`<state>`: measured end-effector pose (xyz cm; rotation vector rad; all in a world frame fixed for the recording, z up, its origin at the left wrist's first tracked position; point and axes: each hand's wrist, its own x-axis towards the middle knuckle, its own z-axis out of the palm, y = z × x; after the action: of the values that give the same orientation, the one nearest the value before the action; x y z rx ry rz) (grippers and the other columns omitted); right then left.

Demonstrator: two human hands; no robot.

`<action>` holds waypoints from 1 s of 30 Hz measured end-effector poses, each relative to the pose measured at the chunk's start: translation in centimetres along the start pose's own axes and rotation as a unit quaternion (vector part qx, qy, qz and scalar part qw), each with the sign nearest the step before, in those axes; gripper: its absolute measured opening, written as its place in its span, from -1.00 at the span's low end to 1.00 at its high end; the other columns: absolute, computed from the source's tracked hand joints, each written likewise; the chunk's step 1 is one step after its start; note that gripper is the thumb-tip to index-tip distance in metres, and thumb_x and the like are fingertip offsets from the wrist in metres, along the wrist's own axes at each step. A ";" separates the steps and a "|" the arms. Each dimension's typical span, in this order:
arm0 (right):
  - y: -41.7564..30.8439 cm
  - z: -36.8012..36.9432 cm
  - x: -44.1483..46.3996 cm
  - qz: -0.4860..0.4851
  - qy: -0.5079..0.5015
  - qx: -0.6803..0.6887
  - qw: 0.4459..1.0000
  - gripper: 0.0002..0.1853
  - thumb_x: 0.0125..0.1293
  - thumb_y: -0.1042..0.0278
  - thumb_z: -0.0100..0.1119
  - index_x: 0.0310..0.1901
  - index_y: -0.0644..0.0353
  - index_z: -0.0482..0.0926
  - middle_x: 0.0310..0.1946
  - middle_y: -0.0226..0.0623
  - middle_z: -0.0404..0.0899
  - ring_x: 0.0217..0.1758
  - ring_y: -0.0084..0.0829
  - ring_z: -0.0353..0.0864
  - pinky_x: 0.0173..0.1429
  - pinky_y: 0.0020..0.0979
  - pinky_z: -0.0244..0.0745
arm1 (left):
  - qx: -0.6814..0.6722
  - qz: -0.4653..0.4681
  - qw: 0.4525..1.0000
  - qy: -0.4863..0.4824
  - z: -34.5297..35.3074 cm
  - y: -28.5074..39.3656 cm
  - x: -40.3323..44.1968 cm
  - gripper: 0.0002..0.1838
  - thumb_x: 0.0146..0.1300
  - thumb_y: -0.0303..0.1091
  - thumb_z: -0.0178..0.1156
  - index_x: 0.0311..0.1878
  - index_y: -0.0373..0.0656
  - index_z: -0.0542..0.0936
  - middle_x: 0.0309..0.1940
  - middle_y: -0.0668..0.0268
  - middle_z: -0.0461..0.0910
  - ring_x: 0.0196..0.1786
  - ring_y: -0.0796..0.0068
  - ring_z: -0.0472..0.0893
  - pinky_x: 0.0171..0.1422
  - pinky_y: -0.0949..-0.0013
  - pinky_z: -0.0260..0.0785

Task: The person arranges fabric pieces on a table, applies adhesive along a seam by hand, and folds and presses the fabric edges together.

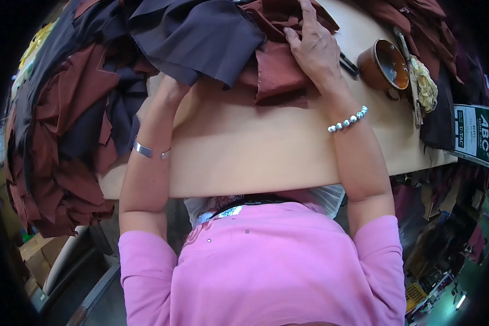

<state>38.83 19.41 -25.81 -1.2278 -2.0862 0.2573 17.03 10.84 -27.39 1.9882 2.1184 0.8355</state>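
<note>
My left hand (175, 87) reaches beneath a dark navy cloth piece (201, 41), which hides its fingers. My right hand (316, 51) lies against reddish-brown cloth (280, 68), its thumb and index finger apart, the index stretched toward the top edge of view. The brown cloth has a cut, slightly frayed edge and overlaps the navy piece. Just right of my right hand, a black pen-like object (349, 64) rests on the table.
A brown cup (384, 65) stands on the pale table (255, 157). Beside it are a thin stick-like strip (410, 76) and crumpled yellowish material (424, 87). Brown and navy cloth heaps (65, 141) hang over the left side. A green-and-white ABC box (474, 130) sits at right.
</note>
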 end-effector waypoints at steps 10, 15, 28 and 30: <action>1.6 1.0 0.8 -0.007 0.042 0.118 0.992 -0.45 0.24 0.51 0.02 0.29 0.04 0.25 -0.30 0.13 0.60 -0.23 0.07 0.63 -0.11 -0.13 0.53 | -0.305 -0.042 0.945 -0.111 -3.7 5.0 -1.3 -0.60 0.09 -0.36 0.38 -0.01 -0.28 0.54 -0.07 0.32 0.55 0.01 0.44 0.48 0.17 0.38 0.29; 2.6 0.2 1.4 0.144 -0.115 0.387 0.904 -0.50 0.27 0.50 0.10 0.26 0.25 0.30 -0.03 -0.12 0.51 0.00 -0.33 0.52 0.08 -0.40 0.43 | -0.455 -0.083 0.878 -0.124 -3.7 6.1 -1.3 -0.73 0.12 -0.51 0.31 -0.10 -0.31 0.56 -0.17 0.33 0.56 -0.13 0.51 0.54 0.00 0.46 0.38; 1.1 0.0 0.2 -0.026 -0.034 -0.050 0.998 -0.37 0.25 0.46 0.03 0.36 0.09 0.13 -0.29 0.12 0.59 -0.34 0.04 0.64 -0.26 -0.05 0.54 | -0.006 0.039 0.973 -0.227 -6.5 2.4 -2.9 -0.78 0.12 -0.40 0.26 -0.20 -0.32 0.58 -0.42 0.23 0.57 -0.42 0.38 0.56 -0.26 0.36 0.39; 1.3 0.4 0.0 -0.082 0.029 -0.043 0.995 -0.36 0.25 0.45 0.03 0.38 0.09 0.12 -0.17 0.09 0.59 -0.33 0.02 0.64 -0.26 -0.05 0.54 | -0.049 0.089 0.956 -0.276 -8.6 5.5 -3.2 -0.81 0.13 -0.42 0.26 -0.22 -0.29 0.57 -0.45 0.25 0.54 -0.44 0.38 0.55 -0.30 0.37 0.38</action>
<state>39.47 20.13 -26.75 -1.0909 -2.1526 0.0571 18.50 5.03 -18.55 2.0692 1.5737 0.3321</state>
